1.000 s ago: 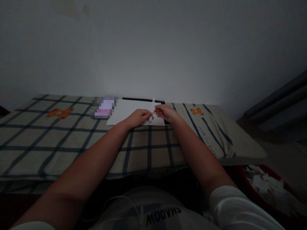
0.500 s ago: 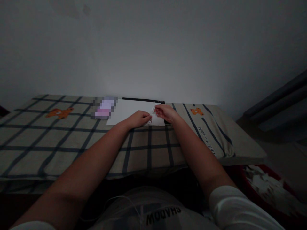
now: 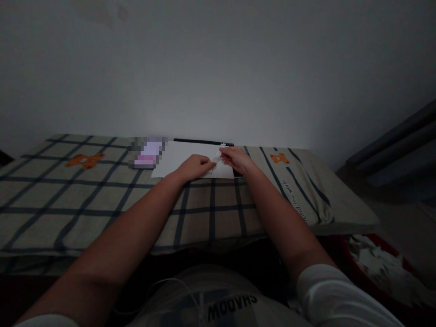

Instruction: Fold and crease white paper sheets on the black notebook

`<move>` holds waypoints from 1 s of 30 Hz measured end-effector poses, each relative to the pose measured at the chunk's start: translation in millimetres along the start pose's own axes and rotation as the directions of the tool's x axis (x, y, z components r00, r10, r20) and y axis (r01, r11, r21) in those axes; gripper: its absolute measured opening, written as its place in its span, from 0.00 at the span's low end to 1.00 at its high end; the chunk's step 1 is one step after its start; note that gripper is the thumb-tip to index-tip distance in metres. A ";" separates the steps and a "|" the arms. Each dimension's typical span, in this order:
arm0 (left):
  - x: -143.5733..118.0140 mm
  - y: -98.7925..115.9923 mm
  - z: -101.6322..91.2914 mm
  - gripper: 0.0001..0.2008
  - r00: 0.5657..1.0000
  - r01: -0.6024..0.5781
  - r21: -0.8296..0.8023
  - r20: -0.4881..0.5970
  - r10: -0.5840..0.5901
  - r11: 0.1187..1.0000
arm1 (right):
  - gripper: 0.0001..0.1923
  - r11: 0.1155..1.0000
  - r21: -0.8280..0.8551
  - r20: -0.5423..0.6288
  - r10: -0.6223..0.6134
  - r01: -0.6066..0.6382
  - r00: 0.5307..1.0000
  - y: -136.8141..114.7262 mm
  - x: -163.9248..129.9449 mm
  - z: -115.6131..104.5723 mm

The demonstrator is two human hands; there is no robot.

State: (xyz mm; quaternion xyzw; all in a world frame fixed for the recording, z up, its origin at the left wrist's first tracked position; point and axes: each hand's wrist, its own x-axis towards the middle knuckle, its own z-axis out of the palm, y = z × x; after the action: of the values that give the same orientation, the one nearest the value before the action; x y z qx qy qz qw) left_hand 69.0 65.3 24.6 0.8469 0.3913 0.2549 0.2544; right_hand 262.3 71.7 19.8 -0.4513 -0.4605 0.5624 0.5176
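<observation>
Between my two hands runs a narrow white strip (image 3: 218, 156), slightly blurred; its exact kind is hard to make out. My left hand (image 3: 195, 167) rests on a white sheet (image 3: 180, 156) and pinches the strip's lower part with thumb and fingers. Higher up, the fingertips of my right hand (image 3: 238, 159) are closed on the strip's other part. Beneath the sheet lies a flat black thing (image 3: 200, 141), showing along the far edge and at the right. A small white patterned bit (image 3: 223, 145) shows just beyond my right fingertips.
A phone-like thing (image 3: 150, 150) with a lit, pixelated screen lies left of the sheet. Everything rests on a checked cloth-covered surface (image 3: 136, 195) against a pale wall (image 3: 218, 68). On the floor at lower right stands a red container (image 3: 391, 252) holding white scraps.
The strip has turned or shifted between my fingers: its dark marks showed before and now it looks plain and blurred. Both hands have moved only slightly.
</observation>
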 end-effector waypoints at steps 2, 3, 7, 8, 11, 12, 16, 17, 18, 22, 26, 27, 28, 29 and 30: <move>1.6 0.6 -0.6 0.20 0.992 0.018 -0.018 -0.126 -0.020 1.000 | 0.13 1.000 0.001 0.003 -0.018 0.018 1.000 -0.5 -0.4 0.8; 2.8 0.6 -0.7 0.20 0.984 0.019 -0.032 -0.175 -0.024 0.999 | 0.14 1.000 0.004 0.010 -0.029 0.029 1.000 -0.8 -0.7 1.3; 7.7 -0.9 1.0 0.20 0.969 -0.016 -0.088 -0.247 -0.006 0.996 | 0.17 0.997 0.017 0.033 -0.082 0.081 0.996 -2.1 -2.1 3.2; 8.4 -1.4 1.8 0.21 0.969 -0.029 -0.105 -0.248 0.002 0.994 | 0.17 0.995 0.023 0.037 -0.095 0.094 0.995 -2.4 -2.4 3.6; 8.5 -1.2 4.1 0.24 0.984 -0.050 -0.160 -0.179 0.020 0.986 | 0.18 0.992 0.041 0.047 -0.123 0.121 0.991 -3.2 -2.8 4.4; 7.9 -0.5 4.7 0.24 0.990 -0.051 -0.174 -0.138 0.027 0.983 | 0.18 0.991 0.044 0.044 -0.128 0.126 0.991 -3.4 -2.9 4.6; 4.8 2.2 5.5 0.24 1.000 -0.003 -0.216 -0.024 -0.003 0.976 | 0.18 0.988 0.057 0.006 -0.142 0.142 0.990 -3.6 -3.1 5.8; 4.2 2.5 5.5 0.24 1.000 0.019 -0.219 -0.018 -0.023 0.976 | 0.18 0.987 0.059 -0.004 -0.146 0.146 0.989 -3.5 -3.0 6.1; 3.7 2.7 5.3 0.23 0.999 0.038 -0.218 -0.017 -0.043 0.975 | 0.18 0.987 0.061 -0.013 -0.150 0.150 0.989 -3.4 -2.9 6.4; 2.6 4.6 3.6 0.17 0.994 0.102 -0.208 -0.022 -0.109 0.973 | 0.19 0.985 0.065 -0.045 -0.159 0.161 0.986 -2.6 -1.5 6.8; 1.7 8.6 2.0 0.17 0.987 0.158 -0.210 0.001 -0.161 0.965 | 0.19 0.984 0.071 -0.054 -0.159 0.162 0.986 -1.9 -0.7 6.0; 1.6 9.3 1.9 0.17 0.985 0.169 -0.213 0.004 -0.173 0.962 | 0.19 0.984 0.068 -0.052 -0.161 0.164 0.986 -1.6 -0.5 5.7; 1.5 9.7 1.8 0.17 0.983 0.180 -0.218 0.010 -0.182 0.959 | 0.18 0.984 0.062 -0.052 -0.164 0.167 0.985 -1.2 -0.4 5.4; 1.5 9.7 1.9 0.18 0.982 0.188 -0.224 0.016 -0.190 0.956 | 0.18 0.984 0.056 -0.050 -0.167 0.170 0.985 -0.8 -0.1 5.0; 1.6 9.5 2.1 0.18 0.981 0.192 -0.230 0.019 -0.192 0.954 | 0.17 0.984 0.052 -0.048 -0.170 0.172 0.984 -0.5 0.1 4.7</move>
State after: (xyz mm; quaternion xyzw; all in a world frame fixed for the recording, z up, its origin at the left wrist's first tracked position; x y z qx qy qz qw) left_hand 76.3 60.7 29.4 0.7690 0.4399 0.2744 0.3738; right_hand 257.7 71.5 21.1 -0.4076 -0.4702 0.5186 0.5864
